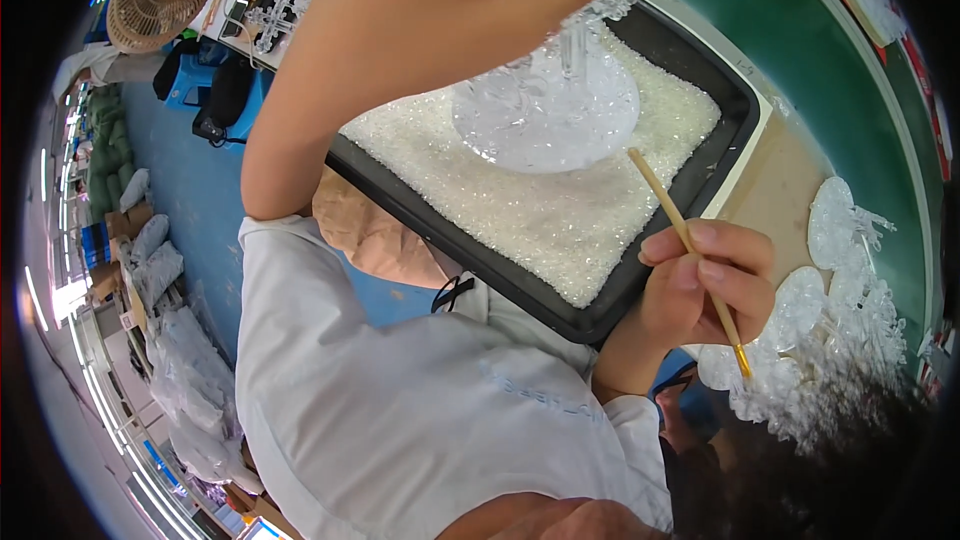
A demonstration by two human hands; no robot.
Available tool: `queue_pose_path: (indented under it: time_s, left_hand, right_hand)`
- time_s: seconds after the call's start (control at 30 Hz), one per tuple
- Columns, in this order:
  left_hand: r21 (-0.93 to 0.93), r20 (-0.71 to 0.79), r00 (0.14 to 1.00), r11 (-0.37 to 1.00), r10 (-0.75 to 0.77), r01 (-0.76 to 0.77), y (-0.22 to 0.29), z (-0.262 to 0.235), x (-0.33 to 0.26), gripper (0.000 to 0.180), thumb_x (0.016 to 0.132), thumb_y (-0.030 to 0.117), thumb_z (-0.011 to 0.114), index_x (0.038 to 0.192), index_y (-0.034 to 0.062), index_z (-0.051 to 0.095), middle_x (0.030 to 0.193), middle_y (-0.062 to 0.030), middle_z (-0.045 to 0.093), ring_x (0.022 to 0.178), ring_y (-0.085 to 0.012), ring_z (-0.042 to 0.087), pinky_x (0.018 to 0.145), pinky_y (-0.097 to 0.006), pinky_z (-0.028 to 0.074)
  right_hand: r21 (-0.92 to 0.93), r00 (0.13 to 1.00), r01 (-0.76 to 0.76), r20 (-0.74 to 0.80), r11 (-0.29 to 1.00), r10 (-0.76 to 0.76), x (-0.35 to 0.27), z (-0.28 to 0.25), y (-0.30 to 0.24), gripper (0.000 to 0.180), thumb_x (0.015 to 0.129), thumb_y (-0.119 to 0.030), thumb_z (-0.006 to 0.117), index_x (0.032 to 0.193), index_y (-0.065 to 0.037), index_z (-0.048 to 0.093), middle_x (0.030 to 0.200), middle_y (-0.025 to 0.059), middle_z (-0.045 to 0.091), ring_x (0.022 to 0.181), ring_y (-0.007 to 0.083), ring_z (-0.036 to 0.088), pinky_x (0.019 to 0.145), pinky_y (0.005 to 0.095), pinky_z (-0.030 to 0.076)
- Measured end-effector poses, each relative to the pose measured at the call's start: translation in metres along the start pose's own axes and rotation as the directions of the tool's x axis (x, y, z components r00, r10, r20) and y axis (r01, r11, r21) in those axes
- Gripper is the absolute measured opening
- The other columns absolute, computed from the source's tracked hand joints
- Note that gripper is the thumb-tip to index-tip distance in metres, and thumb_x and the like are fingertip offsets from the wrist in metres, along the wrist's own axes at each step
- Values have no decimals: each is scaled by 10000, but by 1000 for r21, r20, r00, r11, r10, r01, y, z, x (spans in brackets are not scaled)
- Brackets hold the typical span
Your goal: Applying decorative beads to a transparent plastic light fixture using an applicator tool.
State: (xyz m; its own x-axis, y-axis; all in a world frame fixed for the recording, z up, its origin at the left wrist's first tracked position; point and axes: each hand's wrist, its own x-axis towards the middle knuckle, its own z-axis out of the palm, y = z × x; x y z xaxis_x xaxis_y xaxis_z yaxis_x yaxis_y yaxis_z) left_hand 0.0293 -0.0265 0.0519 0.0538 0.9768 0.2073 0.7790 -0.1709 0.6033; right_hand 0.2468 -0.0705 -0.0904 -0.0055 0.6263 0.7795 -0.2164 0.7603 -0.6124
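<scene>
My left hand (500,10) reaches across the top with its fingers closed on the upper part of a clear ornament; some fingertips are out of sight. The ornament has a wide round base (550,125), which rests on or hangs just above white, glittering granules (530,210). Whether it touches them I cannot tell. These granules lie in a black rectangular tray (745,110). At the tray's near right corner, my right hand (715,285) pinches a slim wooden brush (665,195). Its bare end points at the ornament's base, and its yellow-banded end points down to the right.
Several clear ornaments with round bases (800,305) crowd the table right of my hand. A clear cross (272,20) stands at the upper left, near a brown fan (150,0). Brown paper (370,225) sits below the tray. Plastic-wrapped goods (190,370) line the left.
</scene>
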Motion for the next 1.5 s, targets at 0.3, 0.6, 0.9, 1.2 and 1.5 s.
queue_pose_path:
  time_s: [0.3, 0.6, 0.9, 1.2, 1.5]
  left_hand:
    - [-87, -5, 1000, 996, -7, 7, -7, 10, 1, 155, 929, 93, 643, 836, 15, 547, 620, -89, 545, 519, -169, 498, 507, -274, 377]
    - [-157, -398, 796, 821, 456, -549, -55, 32, -22, 212, 1015, 127, 510, 1062, -72, 453, 692, -55, 511, 594, -89, 420, 552, -223, 333]
    - [-98, -379, 801, 840, 464, -533, -54, 31, -25, 219, 952, 47, 602, 1062, -79, 460, 708, -82, 568, 560, -70, 439, 516, -193, 340]
    - [48, -331, 770, 825, 545, -563, -55, 31, -31, 224, 941, 49, 629, 1047, -88, 487, 727, -89, 610, 560, -43, 455, 524, -163, 357]
    - [-29, -489, 748, 848, 450, -530, -43, 53, -30, 221, 942, 51, 630, 1047, -83, 489, 726, -88, 608, 565, -43, 456, 530, -163, 360]
  right_hand:
    - [-17, 952, -213, -231, 977, 203, 2, 7, 1, 133, 922, -45, 620, 1025, -7, 544, 977, 236, 590, 607, 223, 641, 487, 279, 555]
    - [-115, 947, -321, -45, 940, 318, 9, 13, -15, 194, 845, 5, 691, 902, -11, 506, 927, 215, 608, 589, 214, 673, 524, 274, 587]
    - [-242, 910, -106, 368, 965, 192, 18, 11, -18, 217, 799, -13, 779, 843, -26, 566, 867, 160, 697, 644, 229, 709, 520, 255, 556]
    - [-270, 899, -39, 410, 962, 152, 15, 20, -15, 227, 745, 32, 795, 832, -24, 593, 895, 163, 712, 708, 234, 718, 561, 261, 566]
    - [-406, 938, -110, 258, 907, 229, 11, 21, -18, 197, 772, 13, 761, 786, -23, 568, 825, 171, 703, 665, 236, 720, 526, 268, 576]
